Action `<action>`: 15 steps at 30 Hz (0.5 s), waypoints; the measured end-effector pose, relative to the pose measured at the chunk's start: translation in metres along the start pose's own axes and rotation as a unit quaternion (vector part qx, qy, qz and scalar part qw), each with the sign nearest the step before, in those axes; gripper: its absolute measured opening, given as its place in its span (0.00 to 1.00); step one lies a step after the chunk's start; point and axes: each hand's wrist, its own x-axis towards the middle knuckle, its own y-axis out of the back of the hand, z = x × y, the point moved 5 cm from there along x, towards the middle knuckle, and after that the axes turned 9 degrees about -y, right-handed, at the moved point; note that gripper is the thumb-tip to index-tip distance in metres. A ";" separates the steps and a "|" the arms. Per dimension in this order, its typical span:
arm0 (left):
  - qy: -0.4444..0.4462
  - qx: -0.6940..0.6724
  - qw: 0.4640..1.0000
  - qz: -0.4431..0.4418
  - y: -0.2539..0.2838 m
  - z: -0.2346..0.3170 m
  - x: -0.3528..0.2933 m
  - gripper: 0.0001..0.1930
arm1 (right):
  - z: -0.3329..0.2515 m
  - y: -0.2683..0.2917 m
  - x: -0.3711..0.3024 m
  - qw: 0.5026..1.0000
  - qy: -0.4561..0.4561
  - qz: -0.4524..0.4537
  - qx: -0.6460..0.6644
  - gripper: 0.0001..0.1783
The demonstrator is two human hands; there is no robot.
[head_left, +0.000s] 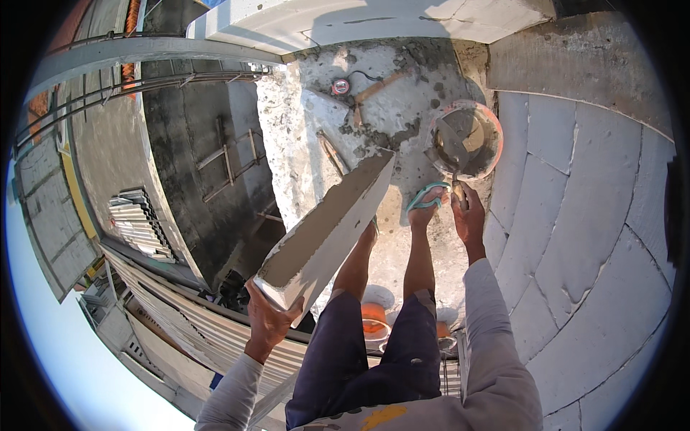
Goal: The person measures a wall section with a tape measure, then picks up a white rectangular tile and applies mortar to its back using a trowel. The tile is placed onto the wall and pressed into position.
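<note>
My left hand (pixel 269 320) grips the near end of a long white block (pixel 352 242), its fingers wrapped round the lower corner. Grey mortar (pixel 327 219) coats the block's upward long face, and the block slants away toward the middle. On the right, my right hand (pixel 468 215) is closed round the handle of a trowel (pixel 453 147). The trowel's blade lies over a round orange-rimmed tub (pixel 499 136) holding wet grey mortar (pixel 474 133).
A drop-off to a lower level lies left of the ledge (pixel 277 136). Block walls stand to the right (pixel 575 208) and ahead (pixel 374 25). A tape measure (pixel 340 87), a hammer-like wooden tool (pixel 377 90) and another tool (pixel 332 153) lie on the floor. Orange buckets (pixel 374 321) stand behind my legs.
</note>
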 end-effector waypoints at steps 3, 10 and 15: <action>-0.010 0.021 1.000 0.003 -0.003 -0.009 -0.010 0.42 | -0.002 -0.022 0.002 0.996 0.027 0.015 -0.082 0.23; -0.005 0.057 0.998 -0.022 -0.005 -0.037 -0.023 0.44 | 0.004 -0.126 0.014 0.987 0.015 -0.114 -0.113 0.22; 0.008 -0.031 0.999 -0.003 -0.004 -0.054 -0.023 0.49 | 0.042 -0.157 -0.023 0.962 0.054 -0.066 -0.260 0.29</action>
